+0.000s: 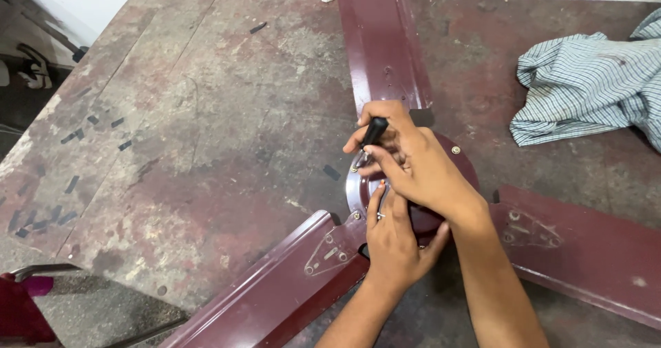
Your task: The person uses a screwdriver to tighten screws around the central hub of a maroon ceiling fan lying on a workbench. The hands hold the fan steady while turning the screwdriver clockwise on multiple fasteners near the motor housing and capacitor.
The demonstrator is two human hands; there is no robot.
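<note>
Looking down from the head camera, a maroon ceiling fan (385, 52) lies flat on a worn, stained metal table (206, 114), its three blades spreading from a round motor hub (460, 156) near the middle of the frame: one blade runs to the top edge, one to the lower left, one to the right.

The right hand (413, 162) is closed around a screwdriver (372, 133) with a black handle, held upright with its tip down at the left rim of the hub, where a small screw sits. The fingers wrap the handle and the shaft is mostly hidden behind them.

The left hand (394, 241) rests on the hub just below the right hand, palm down, fingers loosely extended toward the rim; it grips nothing, and a ring shows on one finger.

A bare metal bracket (329, 251) with screws joins the lower-left blade to the hub, just beside the left wrist. A crumpled checked cloth (592, 86) lies at the table's right edge, well apart from the hands. Short dark strips (76, 136) are scattered over the table's left side.
</note>
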